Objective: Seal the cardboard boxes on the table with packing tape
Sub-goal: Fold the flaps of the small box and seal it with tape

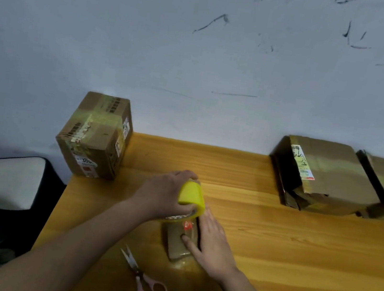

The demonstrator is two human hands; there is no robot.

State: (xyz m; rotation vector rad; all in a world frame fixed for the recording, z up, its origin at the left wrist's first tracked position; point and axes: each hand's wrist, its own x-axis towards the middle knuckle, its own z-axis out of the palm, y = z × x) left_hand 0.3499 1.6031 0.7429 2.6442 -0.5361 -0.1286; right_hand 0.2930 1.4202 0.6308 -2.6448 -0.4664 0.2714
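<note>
The left hand grips the tape roll just above a small box; beside it, the right hand lies flat, fingers straight, pressing the box.

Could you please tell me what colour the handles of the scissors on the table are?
The scissors have pale pink handles, seen clearly in the head view.

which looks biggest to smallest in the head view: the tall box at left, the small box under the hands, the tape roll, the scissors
1. tall box
2. scissors and small box: alike, box partly hidden
3. tape roll
</note>
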